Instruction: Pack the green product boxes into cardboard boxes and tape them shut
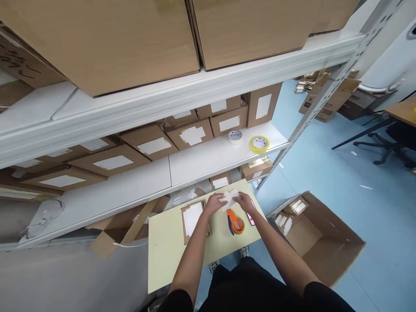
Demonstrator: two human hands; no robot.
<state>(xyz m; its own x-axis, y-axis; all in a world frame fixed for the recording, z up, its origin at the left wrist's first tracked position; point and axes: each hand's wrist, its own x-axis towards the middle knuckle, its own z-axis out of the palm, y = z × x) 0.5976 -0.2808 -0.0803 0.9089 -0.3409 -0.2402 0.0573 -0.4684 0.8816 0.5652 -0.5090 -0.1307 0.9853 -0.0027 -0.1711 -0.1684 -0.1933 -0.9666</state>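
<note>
Between my two hands, over the far part of a small pale yellow table (pixel 162 255), are white paper slips (pixel 229 198). My left hand (pixel 214 203) is closed on the left edge of the slips, and my right hand (pixel 243 202) pinches their right edge. Just below them lies an orange and blue tape dispenser (pixel 235 223) with a roll of tape in it. A small cardboard box (pixel 192 221) with a white label on top sits left of my left forearm. Partly hidden by my right wrist is a phone (pixel 251 217) with its screen lit.
Metal shelves (pixel 208 160) with labelled cardboard boxes (pixel 191 134) stand in front. A white tape roll (pixel 235 137) and a yellow tape roll (pixel 259 144) lie on the middle shelf. An open carton (pixel 338 234) holding small boxes stands on the blue floor at right.
</note>
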